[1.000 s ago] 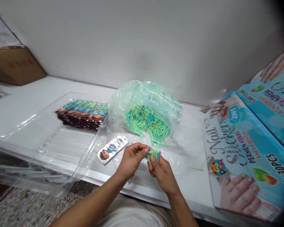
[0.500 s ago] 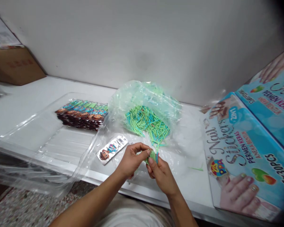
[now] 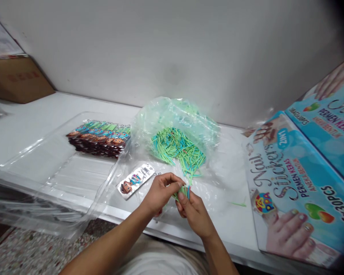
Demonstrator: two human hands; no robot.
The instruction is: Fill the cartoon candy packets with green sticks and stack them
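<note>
My left hand point(image 3: 159, 192) and my right hand point(image 3: 193, 212) meet near the front edge of a white shelf, both pinching a small bunch of green and blue sticks point(image 3: 184, 191). Just beyond them a heap of the same sticks point(image 3: 176, 149) lies on an opened clear plastic bag point(image 3: 174, 116). A single sticker card with a cartoon face point(image 3: 136, 178) lies flat to the left of my left hand. One loose green stick point(image 3: 237, 204) rests on the shelf to the right.
A row of packed cartoon cards point(image 3: 99, 137) lies in a clear plastic bag point(image 3: 46, 168) at the left. Blue "Nail Stickers" boxes point(image 3: 292, 187) stand at the right. A brown carton point(image 3: 17, 78) sits at the far left, against the white wall.
Both hands have shifted slightly toward me and left with the bunch of sticks, the fingers closing more tightly round it. Nothing else has moved.
</note>
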